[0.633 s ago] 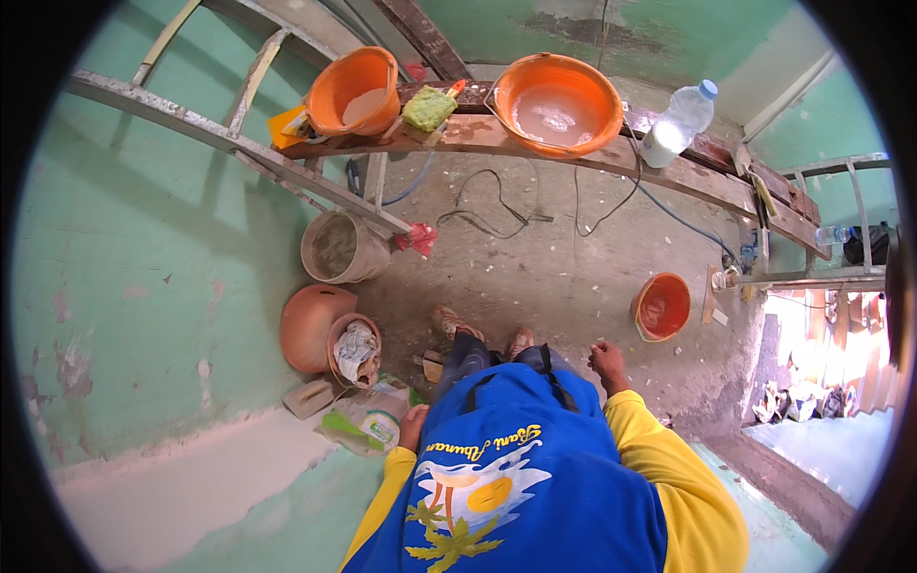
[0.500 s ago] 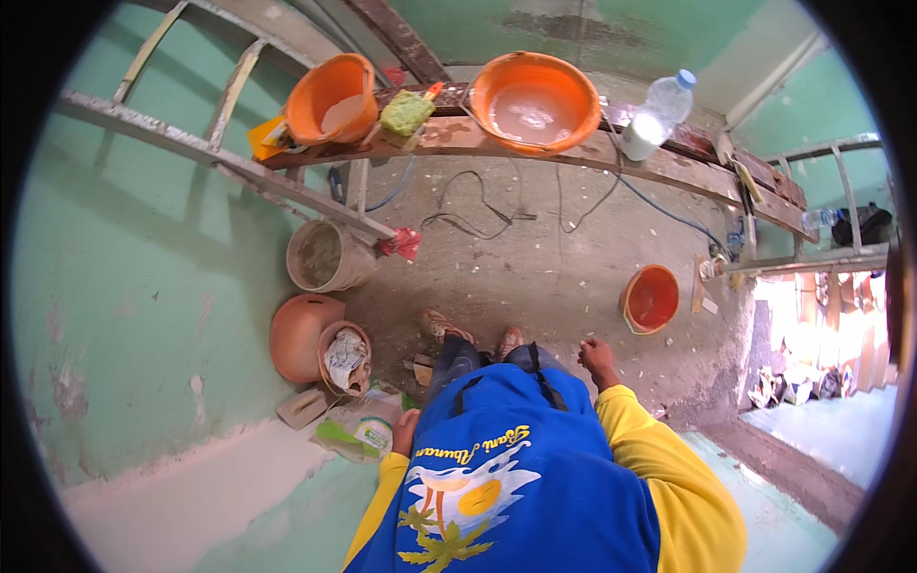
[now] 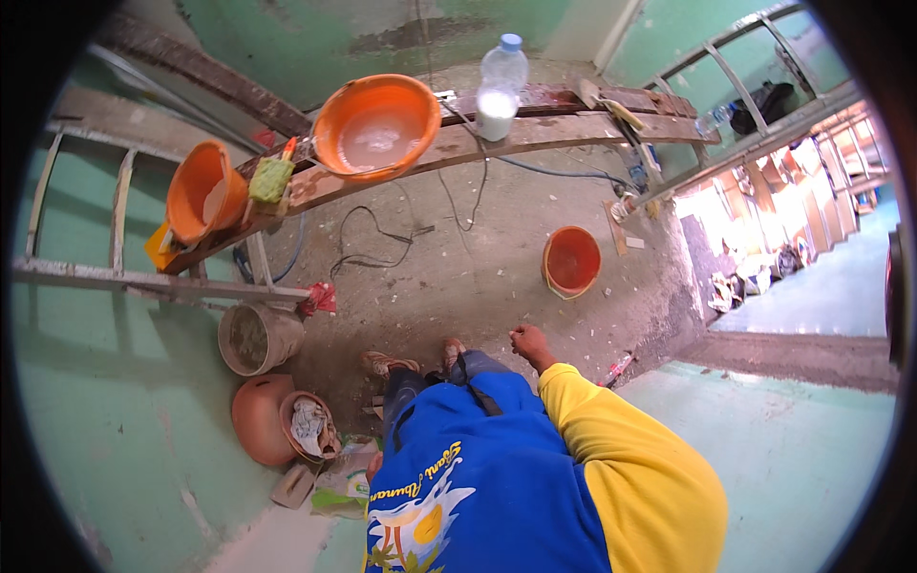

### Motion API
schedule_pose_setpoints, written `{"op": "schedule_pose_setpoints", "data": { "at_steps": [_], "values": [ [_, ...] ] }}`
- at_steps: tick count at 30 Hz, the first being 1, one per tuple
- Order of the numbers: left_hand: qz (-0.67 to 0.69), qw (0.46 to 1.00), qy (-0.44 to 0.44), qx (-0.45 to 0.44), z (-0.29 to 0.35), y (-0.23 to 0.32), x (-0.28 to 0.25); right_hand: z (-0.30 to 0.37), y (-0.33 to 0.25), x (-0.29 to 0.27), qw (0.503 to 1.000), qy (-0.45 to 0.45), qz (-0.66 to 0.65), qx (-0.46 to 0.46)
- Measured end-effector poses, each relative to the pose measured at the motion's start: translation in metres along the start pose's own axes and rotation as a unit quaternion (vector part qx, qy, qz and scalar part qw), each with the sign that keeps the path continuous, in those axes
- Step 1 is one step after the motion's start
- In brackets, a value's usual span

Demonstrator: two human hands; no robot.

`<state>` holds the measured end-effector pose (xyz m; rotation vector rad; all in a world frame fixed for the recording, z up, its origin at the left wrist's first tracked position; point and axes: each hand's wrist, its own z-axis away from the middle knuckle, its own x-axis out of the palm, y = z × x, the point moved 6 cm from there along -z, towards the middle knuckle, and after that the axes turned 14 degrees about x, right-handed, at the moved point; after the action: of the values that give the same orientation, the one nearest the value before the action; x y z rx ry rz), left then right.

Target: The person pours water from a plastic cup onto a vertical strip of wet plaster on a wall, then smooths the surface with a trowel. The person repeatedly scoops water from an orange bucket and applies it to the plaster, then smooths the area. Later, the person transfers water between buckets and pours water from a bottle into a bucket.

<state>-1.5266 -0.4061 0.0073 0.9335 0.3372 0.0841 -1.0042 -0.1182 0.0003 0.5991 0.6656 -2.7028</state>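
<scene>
My right hand (image 3: 531,347) is held out in front of my body with its fingers curled in; nothing shows in it. Nearest to it, on the floor ahead and apart from it, stands an orange bucket (image 3: 573,260). Only a sliver of my left hand (image 3: 373,465) shows beside my blue shirt, its fingers hidden, close to a crumpled plastic bag (image 3: 342,489). On the wooden plank (image 3: 573,131) ahead sit a wide orange basin (image 3: 376,129) of cloudy liquid, another orange bucket (image 3: 205,194), a green sponge (image 3: 271,180) and a clear bottle (image 3: 502,84) with white contents.
Metal ladder frames (image 3: 76,272) stand at both ends of the plank. A grey bucket (image 3: 256,339), a pinkish tub (image 3: 258,418) and a smaller pail with cloth (image 3: 310,427) line the left wall. Dark cable (image 3: 368,260) lies on the floor. A bright opening is at the right.
The view has turned rightward, so the plank, basin and buckets sit further left and more shows beyond the opening. My left hand has become mostly hidden; my right hand stays curled.
</scene>
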Motion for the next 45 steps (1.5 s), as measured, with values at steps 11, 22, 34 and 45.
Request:
{"op": "schedule_pose_setpoints", "data": {
  "at_steps": [11, 22, 34, 45],
  "values": [
    [-0.030, 0.995, -0.068, -0.062, -0.055, 0.040, -0.040, 0.008, 0.046, 0.008, 0.995, 0.028, -0.093, 0.036],
    [-0.103, 0.938, -0.318, -0.094, -0.052, 0.186, 0.050, 0.022, 0.084, -0.047, 0.985, 0.107, -0.111, 0.075],
    [-0.323, 0.895, -0.232, -0.200, -0.005, 0.179, 0.140, -0.250, 0.122, -0.076, 0.969, 0.244, 0.039, -0.002],
    [-0.378, 0.862, -0.226, -0.250, 0.011, 0.179, 0.212, -0.340, 0.092, -0.119, 0.938, 0.176, 0.296, 0.049]
  ]
}}
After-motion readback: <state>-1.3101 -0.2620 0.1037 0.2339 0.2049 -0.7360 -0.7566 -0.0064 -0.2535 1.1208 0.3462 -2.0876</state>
